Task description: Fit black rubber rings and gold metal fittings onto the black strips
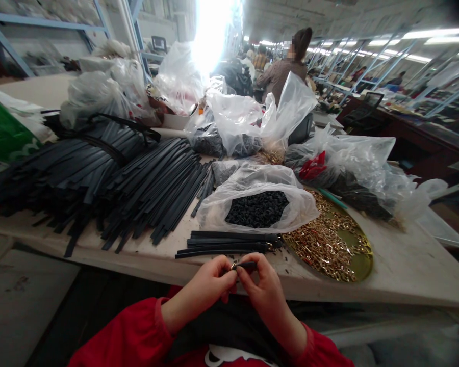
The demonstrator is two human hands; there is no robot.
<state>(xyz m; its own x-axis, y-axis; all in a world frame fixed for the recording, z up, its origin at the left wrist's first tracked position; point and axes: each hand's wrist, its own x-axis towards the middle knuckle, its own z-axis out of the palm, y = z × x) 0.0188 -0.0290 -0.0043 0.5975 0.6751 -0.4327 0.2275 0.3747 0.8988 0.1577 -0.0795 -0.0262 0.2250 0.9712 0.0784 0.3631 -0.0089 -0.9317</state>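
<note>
My left hand (210,283) and my right hand (262,288) meet just below the table's front edge, both pinched on a thin black strap (247,265) with a small metal buckle at its left end. Right above them lies a small bundle of finished black straps (229,243) on the table. Behind that sits an open plastic bag of small black loops (258,209). A round gold tray (361,262) heaped with gold metal buckles lies to the right of my hands.
A big pile of loose black straps (99,178) covers the table's left half. Several plastic bags (352,168) of parts crowd the back and right. A person (286,63) works further back. The pale tabletop (413,270) runs to the right.
</note>
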